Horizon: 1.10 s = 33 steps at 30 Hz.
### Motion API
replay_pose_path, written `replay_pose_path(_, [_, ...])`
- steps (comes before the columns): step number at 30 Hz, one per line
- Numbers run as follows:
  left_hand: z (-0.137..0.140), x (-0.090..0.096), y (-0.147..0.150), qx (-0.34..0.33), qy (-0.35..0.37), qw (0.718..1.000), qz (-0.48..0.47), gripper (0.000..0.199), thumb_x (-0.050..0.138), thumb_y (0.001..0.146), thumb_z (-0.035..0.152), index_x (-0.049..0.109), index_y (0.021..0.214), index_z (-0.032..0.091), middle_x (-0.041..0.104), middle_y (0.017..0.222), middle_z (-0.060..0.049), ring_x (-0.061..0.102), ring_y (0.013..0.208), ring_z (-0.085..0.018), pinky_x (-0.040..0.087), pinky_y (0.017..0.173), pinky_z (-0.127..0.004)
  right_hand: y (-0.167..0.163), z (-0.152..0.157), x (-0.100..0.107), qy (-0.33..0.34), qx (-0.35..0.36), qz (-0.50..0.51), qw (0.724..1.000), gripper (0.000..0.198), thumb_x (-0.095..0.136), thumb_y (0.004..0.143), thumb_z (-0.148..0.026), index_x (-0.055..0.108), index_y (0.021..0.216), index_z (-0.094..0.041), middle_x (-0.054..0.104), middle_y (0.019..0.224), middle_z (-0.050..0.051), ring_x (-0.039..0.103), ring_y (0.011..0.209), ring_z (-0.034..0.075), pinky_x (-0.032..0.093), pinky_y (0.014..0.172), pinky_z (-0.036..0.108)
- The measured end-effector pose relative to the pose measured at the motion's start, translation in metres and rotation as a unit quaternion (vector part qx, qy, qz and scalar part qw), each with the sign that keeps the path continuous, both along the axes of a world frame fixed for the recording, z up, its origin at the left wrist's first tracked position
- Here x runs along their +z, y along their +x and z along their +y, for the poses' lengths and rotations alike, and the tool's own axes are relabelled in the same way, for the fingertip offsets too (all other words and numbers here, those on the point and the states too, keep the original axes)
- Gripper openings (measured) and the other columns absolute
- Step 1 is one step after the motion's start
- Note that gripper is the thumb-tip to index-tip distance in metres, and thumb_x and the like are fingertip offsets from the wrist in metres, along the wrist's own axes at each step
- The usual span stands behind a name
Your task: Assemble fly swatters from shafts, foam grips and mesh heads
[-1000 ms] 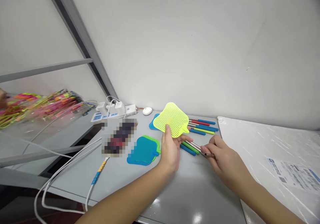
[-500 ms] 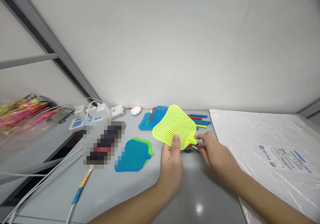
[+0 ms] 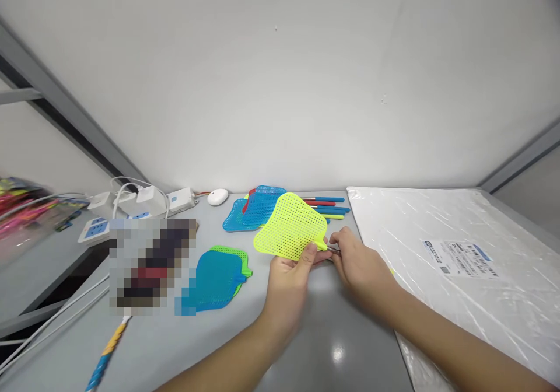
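Leftward, blue perforated plastic swatter head (image 3: 219, 278): lying on the smooth grey tabletop (image 3: 332, 322), over a bright green perforated plastic head (image 3: 231, 252), apart from both hands.
Neon-yellow perforated plastic swatter head (image 3: 291, 223): held above the tabletop, moulded neck (image 3: 321, 245) turned toward the right.
Left hand (image 3: 289, 281): clamped on the yellow head close to the neck, thumb on top, other fingers mostly hidden underneath; apparently well placed for bracing without flexing the thin plastic.
Thin silvery metal rod (image 3: 334, 250): meeting the neck; depth of seating impossible to tell. For a sound fit, probably best to line up straight, then press lengthwise with a slight twist.
Right hand (image 3: 361, 263): pinched on the rod just beside the neck, thumb and forefinger nearly together; remaining fingers hidden, spread impossible to tell. Short grip likely good against bending.
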<state>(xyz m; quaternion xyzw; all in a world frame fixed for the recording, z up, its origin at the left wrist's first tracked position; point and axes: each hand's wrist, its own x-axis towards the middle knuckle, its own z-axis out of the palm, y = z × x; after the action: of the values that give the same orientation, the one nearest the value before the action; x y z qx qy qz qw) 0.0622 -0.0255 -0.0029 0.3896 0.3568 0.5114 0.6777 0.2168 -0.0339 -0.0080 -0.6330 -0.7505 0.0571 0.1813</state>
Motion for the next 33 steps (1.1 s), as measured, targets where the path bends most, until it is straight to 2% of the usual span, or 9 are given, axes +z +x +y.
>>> replay_pose_path(7, [0.001, 0.000, 0.002, -0.020, -0.053, 0.996, -0.074, 0.027, 0.065, 0.087, 0.034, 0.070, 0.103, 0.014, 0.069, 0.110, -0.010, 0.068, 0.092, -0.018, 0.049, 0.099, -0.036, -0.005, -0.004, -0.004, 0.002, -0.003, -0.026, 1.000, 0.015, 0.034, 0.096, -0.017, 0.046, 0.105, -0.019, 0.052, 0.095, 0.004, 0.053, 0.063, 0.015, 0.023, 0.047, 0.027])
replay_pose_path(14, [0.003, -0.006, 0.002, -0.034, -0.109, 0.985, -0.130, 0.022, 0.066, 0.087, 0.032, 0.069, 0.101, 0.015, 0.069, 0.110, -0.007, 0.068, 0.092, -0.017, 0.047, 0.102, -0.039, -0.008, -0.003, -0.009, 0.024, 0.003, -0.013, 1.000, 0.014, 0.035, 0.096, -0.017, 0.044, 0.106, -0.019, 0.052, 0.093, 0.003, 0.054, 0.067, 0.015, 0.026, 0.047, 0.026])
replay_pose_path(19, [0.005, -0.007, 0.002, -0.013, -0.125, 0.982, -0.138, 0.019, 0.071, 0.083, 0.027, 0.070, 0.099, 0.016, 0.070, 0.106, -0.006, 0.069, 0.088, -0.015, 0.049, 0.101, -0.038, -0.010, -0.002, -0.006, -0.006, -0.001, -0.015, 1.000, 0.013, 0.033, 0.096, -0.017, 0.045, 0.102, -0.020, 0.051, 0.090, 0.002, 0.053, 0.064, 0.014, 0.023, 0.047, 0.027])
replay_pose_path(25, [0.004, -0.007, 0.003, -0.010, -0.124, 0.983, -0.138, 0.023, 0.072, 0.082, 0.032, 0.070, 0.099, 0.016, 0.070, 0.108, -0.007, 0.069, 0.082, -0.013, 0.051, 0.097, -0.035, -0.013, -0.002, 0.000, -0.041, -0.018, -0.030, 0.999, 0.014, 0.032, 0.097, -0.018, 0.045, 0.098, -0.020, 0.049, 0.094, 0.003, 0.050, 0.061, 0.013, 0.020, 0.047, 0.028])
replay_pose_path(33, [0.005, -0.005, 0.001, -0.014, -0.133, 0.983, -0.129, 0.025, 0.072, 0.082, 0.035, 0.070, 0.099, 0.018, 0.070, 0.105, -0.005, 0.069, 0.078, -0.012, 0.053, 0.095, -0.034, -0.017, -0.002, 0.006, -0.078, -0.025, -0.032, 0.996, 0.016, 0.030, 0.097, -0.018, 0.045, 0.099, -0.020, 0.051, 0.096, 0.004, 0.055, 0.068, 0.015, 0.020, 0.049, 0.027])
